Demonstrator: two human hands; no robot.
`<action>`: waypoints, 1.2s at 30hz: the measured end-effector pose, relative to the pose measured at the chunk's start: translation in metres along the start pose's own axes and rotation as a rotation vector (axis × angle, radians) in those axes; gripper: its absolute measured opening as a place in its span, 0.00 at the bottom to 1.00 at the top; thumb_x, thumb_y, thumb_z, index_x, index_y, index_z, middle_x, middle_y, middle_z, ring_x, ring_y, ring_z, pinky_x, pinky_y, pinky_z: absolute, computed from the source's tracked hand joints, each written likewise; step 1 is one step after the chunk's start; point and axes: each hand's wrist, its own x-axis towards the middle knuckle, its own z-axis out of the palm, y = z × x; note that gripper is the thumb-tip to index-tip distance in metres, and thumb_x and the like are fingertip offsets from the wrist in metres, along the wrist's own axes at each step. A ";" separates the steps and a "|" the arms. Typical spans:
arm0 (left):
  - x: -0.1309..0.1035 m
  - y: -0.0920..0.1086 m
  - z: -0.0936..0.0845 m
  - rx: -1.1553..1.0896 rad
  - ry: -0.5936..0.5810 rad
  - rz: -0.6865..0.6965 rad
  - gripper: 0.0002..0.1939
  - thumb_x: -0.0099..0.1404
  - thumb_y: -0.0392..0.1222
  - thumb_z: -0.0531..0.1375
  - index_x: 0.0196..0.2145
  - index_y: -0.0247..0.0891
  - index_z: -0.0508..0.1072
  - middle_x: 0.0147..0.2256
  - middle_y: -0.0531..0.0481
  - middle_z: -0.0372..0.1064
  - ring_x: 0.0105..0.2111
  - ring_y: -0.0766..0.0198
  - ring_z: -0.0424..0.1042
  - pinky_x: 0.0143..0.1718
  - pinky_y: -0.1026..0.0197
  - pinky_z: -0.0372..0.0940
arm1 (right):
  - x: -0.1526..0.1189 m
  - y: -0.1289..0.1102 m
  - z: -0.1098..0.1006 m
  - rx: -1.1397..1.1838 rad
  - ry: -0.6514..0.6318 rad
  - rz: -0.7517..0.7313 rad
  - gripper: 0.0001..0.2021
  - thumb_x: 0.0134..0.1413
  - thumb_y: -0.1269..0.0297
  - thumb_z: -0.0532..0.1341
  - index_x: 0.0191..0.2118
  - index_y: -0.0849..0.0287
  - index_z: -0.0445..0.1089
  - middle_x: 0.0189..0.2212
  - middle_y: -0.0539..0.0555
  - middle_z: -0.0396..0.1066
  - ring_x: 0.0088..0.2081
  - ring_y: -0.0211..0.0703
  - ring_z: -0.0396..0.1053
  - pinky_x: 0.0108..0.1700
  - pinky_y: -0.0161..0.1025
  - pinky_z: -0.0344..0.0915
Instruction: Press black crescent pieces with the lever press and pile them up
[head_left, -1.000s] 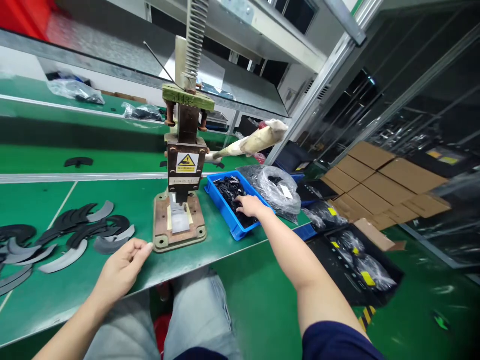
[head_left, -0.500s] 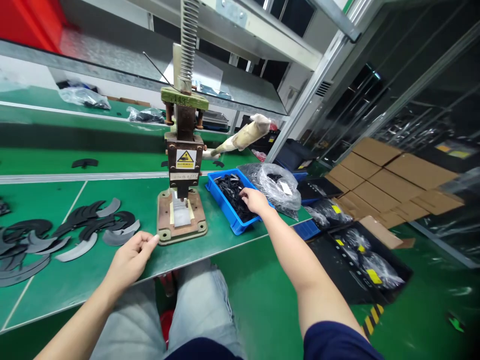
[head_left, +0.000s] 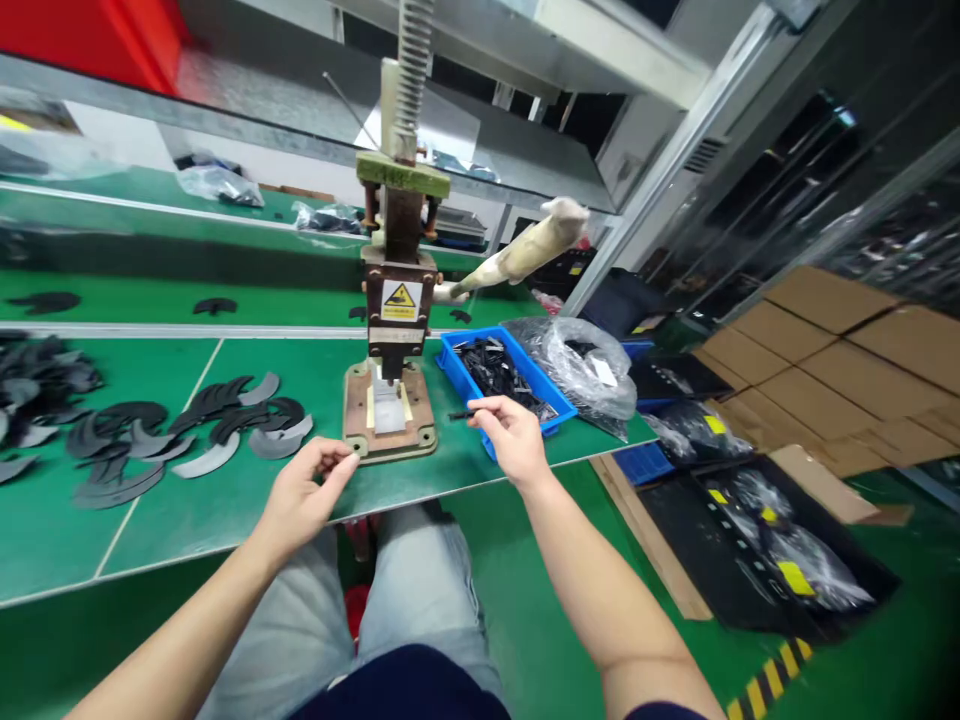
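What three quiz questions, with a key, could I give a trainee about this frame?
1. Which hand holds the small black part? A) left B) right C) neither
2. True or false: in this view, the blue bin stands to the right of the press.
3. Which corner of the press's base is the left hand nearest?

Key: 1. B, the right hand. 2. True. 3. Its front left corner.

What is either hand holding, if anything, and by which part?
The right hand pinches a small black piece by one end; no held thing shows in the left hand.
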 end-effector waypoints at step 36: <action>0.086 -0.013 0.004 -0.195 -0.116 -0.186 0.17 0.64 0.56 0.69 0.42 0.41 0.76 0.35 0.48 0.80 0.34 0.58 0.80 0.40 0.56 0.75 | 0.064 -0.067 -0.005 0.145 0.145 -0.421 0.21 0.64 0.47 0.66 0.57 0.50 0.71 0.48 0.55 0.74 0.51 0.45 0.74 0.58 0.47 0.75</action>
